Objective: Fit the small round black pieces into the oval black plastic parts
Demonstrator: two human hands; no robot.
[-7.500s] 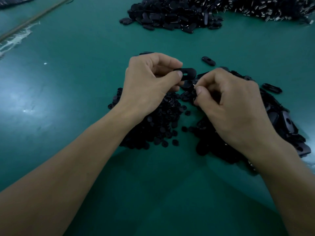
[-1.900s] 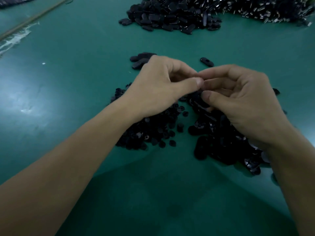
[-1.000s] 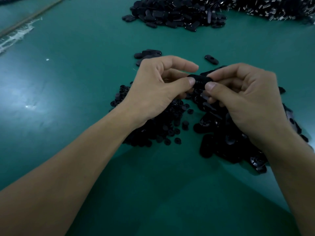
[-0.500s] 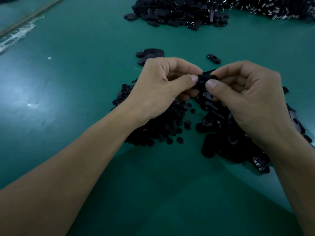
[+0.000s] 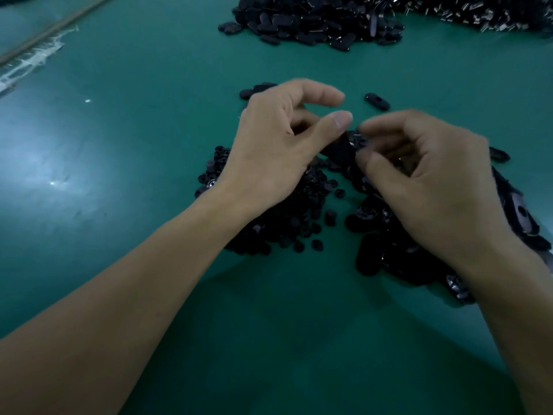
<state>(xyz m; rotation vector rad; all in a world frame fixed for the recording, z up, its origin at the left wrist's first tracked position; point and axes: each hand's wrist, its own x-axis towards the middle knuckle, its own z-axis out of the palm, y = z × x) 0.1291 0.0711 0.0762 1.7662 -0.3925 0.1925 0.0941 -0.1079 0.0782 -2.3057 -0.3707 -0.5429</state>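
Oval black plastic part [image 5: 341, 149] sits pinched between both hands – left hand [image 5: 281, 139], right hand [image 5: 428, 175] – above the green counter [image 5: 149, 115]; fitting seems underway, next needing a firm, centred press.

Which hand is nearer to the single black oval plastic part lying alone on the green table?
Right. The right hand is just below the single black oval plastic part; the left hand is farther left.
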